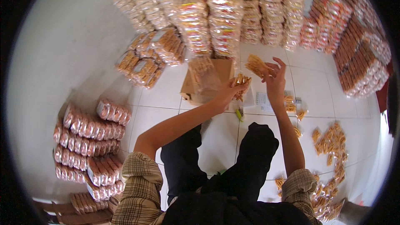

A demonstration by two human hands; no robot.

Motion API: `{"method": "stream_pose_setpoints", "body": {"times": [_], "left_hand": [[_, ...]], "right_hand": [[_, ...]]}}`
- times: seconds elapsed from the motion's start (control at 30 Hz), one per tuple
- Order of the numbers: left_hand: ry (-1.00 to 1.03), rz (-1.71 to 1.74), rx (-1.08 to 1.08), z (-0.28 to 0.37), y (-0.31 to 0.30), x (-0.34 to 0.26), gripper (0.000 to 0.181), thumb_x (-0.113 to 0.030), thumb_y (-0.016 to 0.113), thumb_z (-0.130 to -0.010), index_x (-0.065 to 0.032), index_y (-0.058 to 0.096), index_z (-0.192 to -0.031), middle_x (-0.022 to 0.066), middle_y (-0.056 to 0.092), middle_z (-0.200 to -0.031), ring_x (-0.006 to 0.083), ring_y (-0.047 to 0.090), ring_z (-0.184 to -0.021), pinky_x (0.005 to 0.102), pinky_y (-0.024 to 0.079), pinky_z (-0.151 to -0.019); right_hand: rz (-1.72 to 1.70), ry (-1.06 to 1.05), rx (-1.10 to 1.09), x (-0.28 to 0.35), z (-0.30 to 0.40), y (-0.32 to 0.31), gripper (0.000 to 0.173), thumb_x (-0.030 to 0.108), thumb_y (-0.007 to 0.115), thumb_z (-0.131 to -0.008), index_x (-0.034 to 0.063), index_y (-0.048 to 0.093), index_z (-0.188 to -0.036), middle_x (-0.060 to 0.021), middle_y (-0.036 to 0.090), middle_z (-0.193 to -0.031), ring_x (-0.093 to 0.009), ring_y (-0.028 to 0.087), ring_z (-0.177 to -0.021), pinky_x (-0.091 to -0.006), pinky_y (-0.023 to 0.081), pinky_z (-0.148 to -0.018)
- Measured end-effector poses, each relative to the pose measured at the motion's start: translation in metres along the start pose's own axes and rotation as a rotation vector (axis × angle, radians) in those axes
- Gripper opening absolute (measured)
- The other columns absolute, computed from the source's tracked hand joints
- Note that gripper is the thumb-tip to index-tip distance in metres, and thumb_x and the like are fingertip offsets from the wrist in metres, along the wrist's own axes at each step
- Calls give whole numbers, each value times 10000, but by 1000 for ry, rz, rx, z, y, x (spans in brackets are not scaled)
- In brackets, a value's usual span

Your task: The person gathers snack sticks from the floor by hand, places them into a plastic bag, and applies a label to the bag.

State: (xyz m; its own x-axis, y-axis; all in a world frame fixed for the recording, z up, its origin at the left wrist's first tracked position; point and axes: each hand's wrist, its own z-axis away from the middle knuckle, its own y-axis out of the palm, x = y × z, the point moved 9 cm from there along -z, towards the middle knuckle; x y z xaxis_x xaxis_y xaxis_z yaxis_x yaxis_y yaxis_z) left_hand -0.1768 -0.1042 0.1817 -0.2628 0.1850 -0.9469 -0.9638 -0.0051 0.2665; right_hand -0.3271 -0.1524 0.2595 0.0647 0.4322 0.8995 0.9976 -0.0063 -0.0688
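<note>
My left hand (226, 95) is closed around a small clear packet of golden-brown snack sticks (241, 84). To its right, my right hand (275, 73) holds another bunch of the snack sticks (257, 65) between thumb and fingers, a little higher. Just left of my hands stands a cardboard box (224, 68) with a clear plastic bag (204, 73) of snacks lying on it. Below my left hand a small yellow-green object (239, 115) lies on the tiles. A printed sheet (264, 101) is on the floor beside my right forearm.
Tall stacks of packed snacks (225, 22) stand ahead. Brown snack packs (359, 59) are piled at the right, with reddish packs (93, 128) at the left and more golden packs (147, 59) nearby. Loose small packets (331, 140) are scattered over the white tiled floor at my right.
</note>
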Motion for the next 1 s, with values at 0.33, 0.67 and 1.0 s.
{"method": "stream_pose_setpoints", "body": {"times": [0.33,0.67,1.0], "left_hand": [[-23,564,-104,53,-97,16,352,-394,380,-896,-101,520,-1031,35,582,-950,145,583,-858,311,510,-720],[50,731,-113,58,-131,-18,602,-565,242,-866,-72,486,-1110,106,561,-1003,244,560,-916,376,483,-792],[-238,386,189,85,-88,-35,853,-791,201,-716,-115,441,-1179,81,528,-1065,193,508,-1000,330,443,-825]], "right_hand": [[437,-432,380,87,109,162,447,-26,523,-731,73,522,-1167,-146,533,-1131,-320,468,-931,-354,407,-851],[445,-469,495,87,118,211,455,-7,532,-729,31,480,-1179,-160,448,-1213,-337,444,-1015,-372,385,-888],[114,93,627,55,104,186,600,103,688,-714,30,380,-1225,-174,454,-1202,-282,461,-1114,-346,380,-919]]}}
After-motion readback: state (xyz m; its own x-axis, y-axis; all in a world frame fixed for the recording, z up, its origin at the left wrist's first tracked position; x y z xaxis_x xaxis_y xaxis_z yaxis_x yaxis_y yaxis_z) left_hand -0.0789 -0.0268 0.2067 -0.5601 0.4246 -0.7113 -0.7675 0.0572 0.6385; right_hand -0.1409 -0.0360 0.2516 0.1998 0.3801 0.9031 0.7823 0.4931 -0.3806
